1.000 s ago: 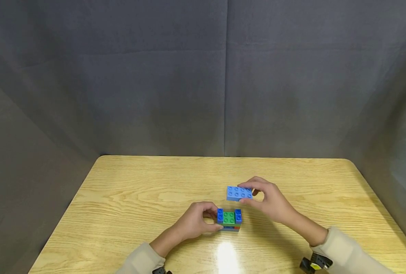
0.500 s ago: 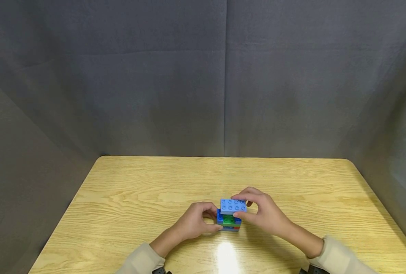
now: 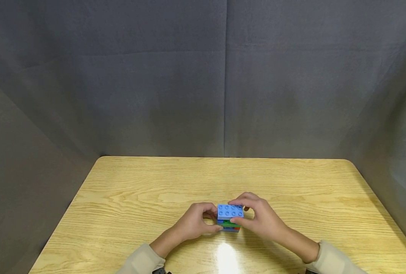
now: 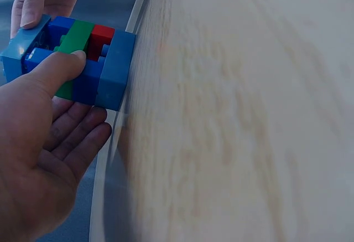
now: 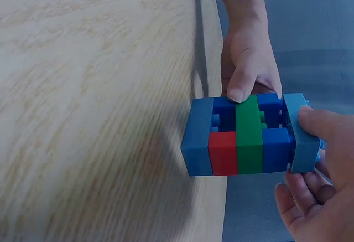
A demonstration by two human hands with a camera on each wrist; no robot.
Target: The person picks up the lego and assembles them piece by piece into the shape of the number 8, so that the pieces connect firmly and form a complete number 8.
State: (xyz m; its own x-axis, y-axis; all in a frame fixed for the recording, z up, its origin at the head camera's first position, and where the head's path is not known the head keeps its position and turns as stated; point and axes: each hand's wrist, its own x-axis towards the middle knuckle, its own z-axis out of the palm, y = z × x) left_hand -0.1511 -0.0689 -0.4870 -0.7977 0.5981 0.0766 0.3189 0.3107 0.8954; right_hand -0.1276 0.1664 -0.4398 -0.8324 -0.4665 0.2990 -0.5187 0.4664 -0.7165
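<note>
A stack of toy building bricks stands on the table. From the bottom it has a light blue brick [image 5: 197,137], a layer with a red brick [image 5: 223,153] and a dark blue one, a green brick [image 5: 249,137], then two small dark blue bricks [image 5: 276,150]. My left hand [image 3: 196,221] grips the stack's left side between thumb and fingers. With thumb and fingertips my right hand [image 3: 261,217] pinches the right end of another light blue brick [image 3: 230,211], which lies over the stack's top. In the right wrist view a thin gap shows beneath it.
The wooden table [image 3: 148,182] reaches back to a dark grey curtain [image 3: 175,102], which also hangs at both sides. A bright light reflection lies on the tabletop just in front of the stack.
The right hand has brought the light blue brick down and left, from behind and above the stack to its top. The left hand and the stack have stayed in place.
</note>
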